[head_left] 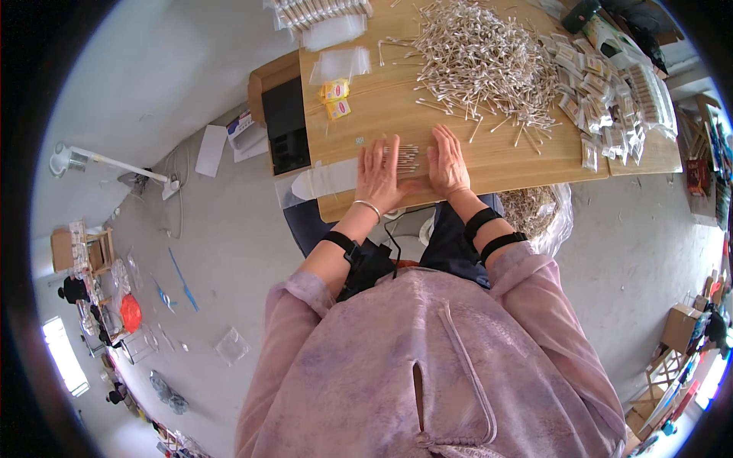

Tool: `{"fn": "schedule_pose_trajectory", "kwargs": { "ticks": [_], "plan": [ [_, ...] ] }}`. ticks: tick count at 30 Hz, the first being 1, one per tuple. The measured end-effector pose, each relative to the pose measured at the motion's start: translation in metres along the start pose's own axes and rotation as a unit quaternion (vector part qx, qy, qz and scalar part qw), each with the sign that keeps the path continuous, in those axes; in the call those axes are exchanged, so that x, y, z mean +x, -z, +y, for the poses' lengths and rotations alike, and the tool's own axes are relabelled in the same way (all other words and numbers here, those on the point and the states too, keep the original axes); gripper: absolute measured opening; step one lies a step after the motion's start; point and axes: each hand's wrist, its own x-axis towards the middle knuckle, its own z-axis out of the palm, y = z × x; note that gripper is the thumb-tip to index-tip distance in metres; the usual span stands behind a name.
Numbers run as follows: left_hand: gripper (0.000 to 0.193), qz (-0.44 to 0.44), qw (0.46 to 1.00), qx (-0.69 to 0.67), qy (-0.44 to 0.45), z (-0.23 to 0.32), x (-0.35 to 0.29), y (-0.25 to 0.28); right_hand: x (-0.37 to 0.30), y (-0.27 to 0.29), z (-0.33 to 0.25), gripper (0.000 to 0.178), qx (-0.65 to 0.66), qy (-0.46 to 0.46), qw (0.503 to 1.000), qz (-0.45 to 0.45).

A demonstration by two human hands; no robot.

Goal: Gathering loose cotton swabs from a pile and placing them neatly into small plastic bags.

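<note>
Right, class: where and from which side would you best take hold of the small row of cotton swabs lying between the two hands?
Probably across the row's two outer sides, coming from above. The row of cotton swabs lies flat on the wooden table, sticks side by side, between the left hand and right hand, so pressing inward from both sides should keep them bunched.

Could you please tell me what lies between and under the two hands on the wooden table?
A small row of cotton swabs shows between left hand and right hand on the table; anything beneath the palms is covered.
</note>
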Motion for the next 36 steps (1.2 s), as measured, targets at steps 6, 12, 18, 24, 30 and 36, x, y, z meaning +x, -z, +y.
{"fn": "schedule_pose_trajectory", "kwargs": {
  "ticks": [6, 12, 18, 24, 30, 36],
  "plan": [
    [0.097, 0.066, 0.992, -0.107, 0.008, -0.021, 0.001, -0.006, 0.008, -0.026, -0.007, 0.041, 0.130, -0.081, 0.986, 0.065],
    [0.085, 0.084, 0.984, -0.156, -0.009, -0.025, -0.008, -0.017, 0.019, -0.054, -0.039, 0.039, 0.289, -0.131, 0.948, -0.003],
    [0.061, 0.240, 0.872, -0.417, 0.093, -0.020, -0.013, -0.023, 0.021, -0.046, -0.028, 0.045, 0.168, -0.030, 0.985, 0.013],
    [0.055, 0.264, 0.763, -0.561, 0.183, -0.009, -0.011, -0.028, 0.007, -0.033, -0.046, 0.063, -0.144, 0.155, 0.961, -0.180],
    [0.063, 0.306, 0.775, -0.533, 0.146, -0.012, -0.008, -0.030, -0.017, -0.031, -0.052, 0.069, -0.200, 0.153, 0.950, -0.186],
    [0.067, 0.283, 0.770, -0.553, 0.145, -0.014, -0.008, -0.027, -0.007, -0.039, -0.047, 0.053, -0.058, 0.044, 0.988, -0.134]
  ]
}}
